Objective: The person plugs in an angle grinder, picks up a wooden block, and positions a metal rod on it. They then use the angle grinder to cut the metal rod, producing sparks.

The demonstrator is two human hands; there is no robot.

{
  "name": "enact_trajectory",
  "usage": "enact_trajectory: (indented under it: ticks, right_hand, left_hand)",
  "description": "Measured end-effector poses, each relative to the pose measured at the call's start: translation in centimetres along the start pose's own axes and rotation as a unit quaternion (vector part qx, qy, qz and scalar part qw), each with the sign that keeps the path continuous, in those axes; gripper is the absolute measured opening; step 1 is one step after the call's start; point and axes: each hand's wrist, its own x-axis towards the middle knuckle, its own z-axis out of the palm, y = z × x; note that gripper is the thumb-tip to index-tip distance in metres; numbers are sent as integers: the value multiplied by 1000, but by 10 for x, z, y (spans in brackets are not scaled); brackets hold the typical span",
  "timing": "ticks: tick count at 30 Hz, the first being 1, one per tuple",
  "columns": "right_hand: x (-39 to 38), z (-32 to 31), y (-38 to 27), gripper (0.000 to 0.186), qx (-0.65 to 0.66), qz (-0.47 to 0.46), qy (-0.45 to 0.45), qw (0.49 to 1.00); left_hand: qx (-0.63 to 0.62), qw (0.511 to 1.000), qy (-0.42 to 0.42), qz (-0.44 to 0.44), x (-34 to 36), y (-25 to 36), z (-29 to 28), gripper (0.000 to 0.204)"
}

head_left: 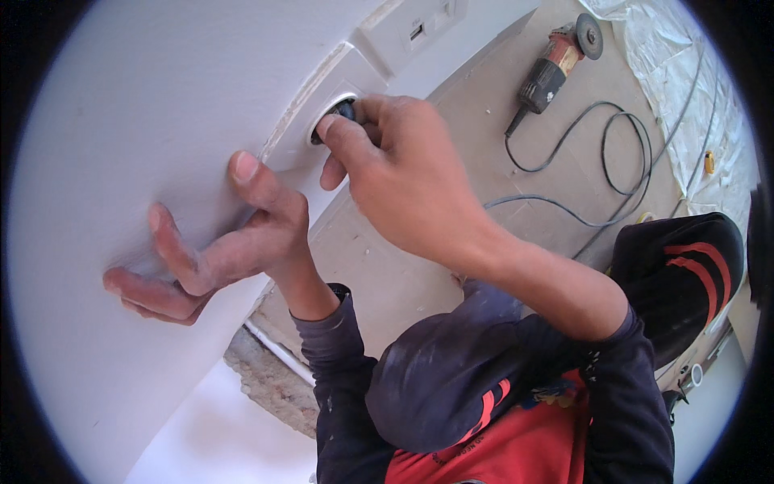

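Observation:
My right hand (403, 157) reaches to a round white wall socket (352, 79), its thumb and fingers pinched on a black plug (347, 108) at the recess. Most of the plug is hidden by the fingers, so how far in it sits cannot be told. My left hand (242, 246) is beside the socket, against or just off the white wall (161, 105). Its fingers are spread and somewhat bent, with nothing in them. Whitish dust marks the left fingers.
An angle grinder (552, 68) lies on the dusty floor, its black cord (645, 145) looping near my knees. Beyond it spreads a clear plastic sheet (645, 40). Another white outlet plate (415, 31) adjoins the socket. A rough broken masonry edge (270, 383) is at lower left.

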Motion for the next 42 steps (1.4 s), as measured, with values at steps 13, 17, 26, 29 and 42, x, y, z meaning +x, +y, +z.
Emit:
enact_trajectory:
  ticks: [13, 17, 26, 29, 42]
  right_hand:
    - [-9, -3, 4, 28, -47, -44, 8, 998]
    - [-4, 1, 2, 26, -86, -15, -14, 996]
    - [0, -8, -13, 31, 27, 61, -103, 992]
    - [9, -37, -15, 36, -85, -17, -181, 980]
    - [-67, -498, 63, 29, -586, 70, -165, 790]
  left_hand:
    - [52, 998, 20, -20, -1, 0, -1, 63]
    - [18, 999, 10, -40, -3, 4, -7, 60]
    - [-255, 953, 99, -132, 58, 38, -57, 40]
    - [-400, 905, 144, -27, 109, 63, -68, 35]
    - [-369, 477, -798, 25, -13, 370, 115, 61]
